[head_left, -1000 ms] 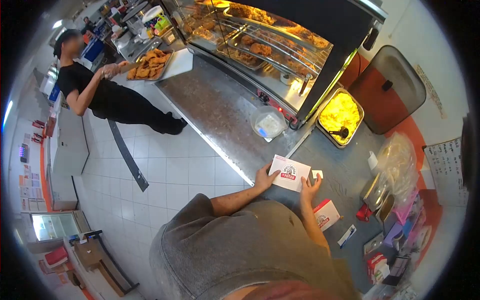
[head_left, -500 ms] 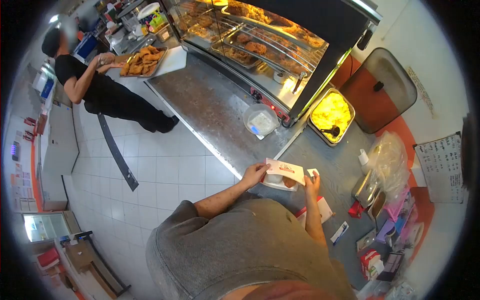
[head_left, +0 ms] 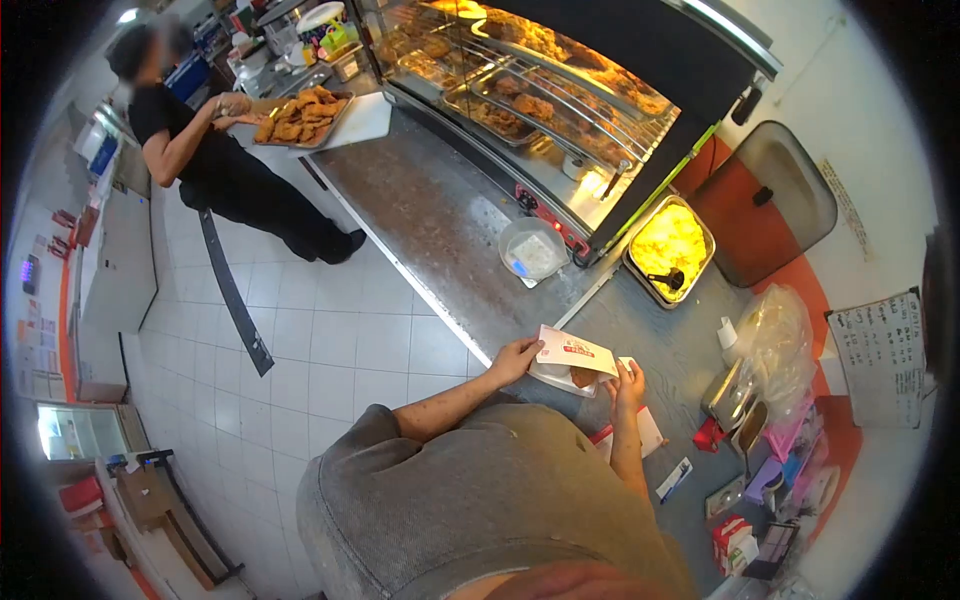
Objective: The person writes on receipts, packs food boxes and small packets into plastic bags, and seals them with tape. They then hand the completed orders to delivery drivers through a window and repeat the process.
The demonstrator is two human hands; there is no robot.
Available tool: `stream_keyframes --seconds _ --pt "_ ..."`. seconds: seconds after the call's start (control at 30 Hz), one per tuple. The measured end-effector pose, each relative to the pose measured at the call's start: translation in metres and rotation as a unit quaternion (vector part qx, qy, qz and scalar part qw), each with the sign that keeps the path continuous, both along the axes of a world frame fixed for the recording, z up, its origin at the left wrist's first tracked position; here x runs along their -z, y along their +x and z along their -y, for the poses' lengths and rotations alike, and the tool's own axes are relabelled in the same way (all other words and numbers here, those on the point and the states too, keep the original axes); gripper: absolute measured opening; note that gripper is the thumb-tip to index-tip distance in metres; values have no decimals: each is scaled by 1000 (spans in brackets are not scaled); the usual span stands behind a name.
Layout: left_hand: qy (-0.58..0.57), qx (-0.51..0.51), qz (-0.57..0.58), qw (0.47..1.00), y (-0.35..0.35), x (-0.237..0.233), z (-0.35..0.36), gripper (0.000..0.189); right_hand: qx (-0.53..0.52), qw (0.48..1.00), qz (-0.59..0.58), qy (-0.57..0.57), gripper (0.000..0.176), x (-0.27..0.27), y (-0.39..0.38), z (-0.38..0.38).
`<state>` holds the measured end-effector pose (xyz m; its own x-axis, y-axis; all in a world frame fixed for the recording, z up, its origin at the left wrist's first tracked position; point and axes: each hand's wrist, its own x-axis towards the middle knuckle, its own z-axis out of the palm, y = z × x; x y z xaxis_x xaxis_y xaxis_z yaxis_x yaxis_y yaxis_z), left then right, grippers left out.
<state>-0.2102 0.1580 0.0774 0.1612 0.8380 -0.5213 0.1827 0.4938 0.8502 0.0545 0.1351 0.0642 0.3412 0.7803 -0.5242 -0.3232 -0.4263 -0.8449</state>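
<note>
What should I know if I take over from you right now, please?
Left hand: grips the left edge of the white cardboard box with red logo, whose lid is raised.
Right hand: at the box's right end, grip unclear.
The box is at the near edge of the grey metal counter, with a brown fried piece inside.
Done: food is boxed.
Left: the lid is not yet shut.
A second white-and-red box lies by the right wrist.

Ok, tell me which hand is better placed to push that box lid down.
Left, probably. The left hand grips the raised lid's edge on the white box, so it could press down directly. The right hand sits at the box's other end, apparently steadying it.
</note>
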Motion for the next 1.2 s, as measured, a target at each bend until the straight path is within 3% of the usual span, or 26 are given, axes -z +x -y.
stream_keyframes --seconds 0.1,0.37,0.43,0.53,0.57,0.6,0.63,0.67,0.73,0.77,0.8,0.83,0.87,0.9,0.93,1.0,1.03,1.1,1.13,1.2 --pt "79 7 -26 997 5 20 4 56 -7 1000 18 20 51 28 5 2" --pt "99 -3 -39 994 7 27 9 60 1 995 78 56 55 71 6 15" --pt "101 2 -44 994 6 32 8 60 1 979 193 73 57 62 4 17" --pt "76 17 -53 996 5 49 9 52 24 987 146 64 59 43 -6 18" --pt "149 34 -112 982 4 65 9 48 32 984 158 74 63 77 4 21" --pt "220 56 -165 960 5 87 10 45 20 996 74 38 66 43 -10 24" --pt "253 53 -190 947 3 106 12 44 -2 987 134 83 69 60 -8 30" --pt "262 59 -179 947 0 115 11 46 28 993 97 65 70 59 -15 33" --pt "231 76 -103 965 -7 127 2 48 27 997 36 62 75 79 -9 33" --pt "223 116 -119 961 -12 125 -6 50 41 994 35 93 78 82 -7 32" --pt "255 142 -210 933 -12 106 -9 49 18 991 62 116 81 91 -1 29" --pt "311 128 -245 909 -15 106 -12 50 19 988 76 136 83 70 -5 29" --pt "321 109 -295 893 -6 40 -10 54 -11 973 156 172 85 56 -5 30" --pt "336 176 -281 882 -7 19 -23 70 -80 936 280 197 87 24 -3 30" --pt "333 189 -274 882 -5 2 -33 70 -158 888 385 195 89 8 2 32" --pt "437 419 -215 766 2 -20 -47 78 -302 807 433 264 87 -33 -3 31" --pt "435 424 -211 766 8 -22 -50 78 -299 810 434 258 87 -33 -3 30" --pt "385 519 -242 724 20 -23 -52 84 -488 689 473 252 79 -32 2 23" --pt "386 521 -239 722 23 -22 -51 84 -485 691 475 250 79 -30 4 21" --pt "366 532 -252 721 27 -18 -49 87 -495 650 501 287 55 -22 9 20"
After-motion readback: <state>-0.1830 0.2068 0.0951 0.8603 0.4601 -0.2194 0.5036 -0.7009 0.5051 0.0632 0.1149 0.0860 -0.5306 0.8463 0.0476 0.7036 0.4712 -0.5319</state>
